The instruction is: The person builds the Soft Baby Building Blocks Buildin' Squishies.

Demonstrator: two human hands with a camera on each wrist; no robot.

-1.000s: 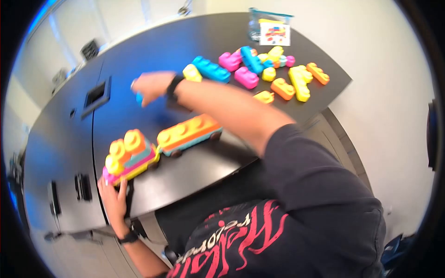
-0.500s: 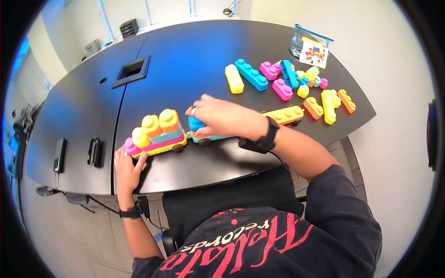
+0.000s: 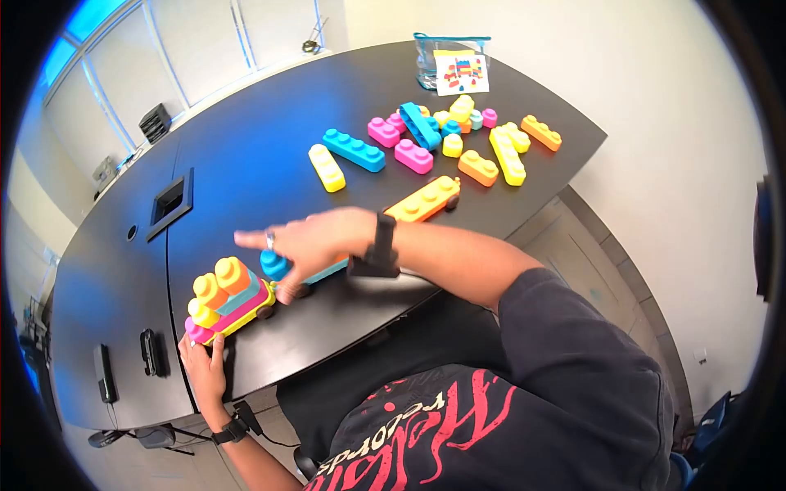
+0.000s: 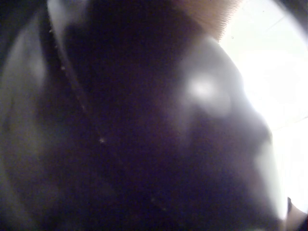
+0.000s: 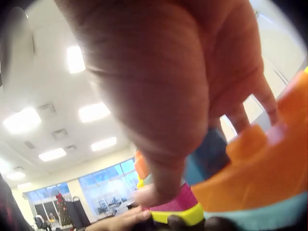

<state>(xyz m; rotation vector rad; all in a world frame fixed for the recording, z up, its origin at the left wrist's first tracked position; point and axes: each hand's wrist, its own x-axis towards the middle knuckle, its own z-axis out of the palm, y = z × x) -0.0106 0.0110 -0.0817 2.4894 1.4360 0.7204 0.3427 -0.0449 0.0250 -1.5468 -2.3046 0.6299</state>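
Left of centre in the head view, a right hand (image 3: pixel 323 237) over a blue brick (image 3: pixel 274 264), straight-fingered and spread, without visible grasp; at lower left, a left hand (image 3: pixel 204 368) against the front of a brick-built car (image 3: pixel 237 308), impossible to tell whether gripping; near centre, an orange wagon (image 3: pixel 426 199) partly hidden; toward upper right, loose bricks (image 3: pixel 413 156) on a dark table (image 3: pixel 237 192)

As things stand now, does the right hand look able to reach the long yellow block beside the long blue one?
Probably yes. In the head view, only bare tabletop shows between the right hand and the long yellow block, with nothing lying on top of it.
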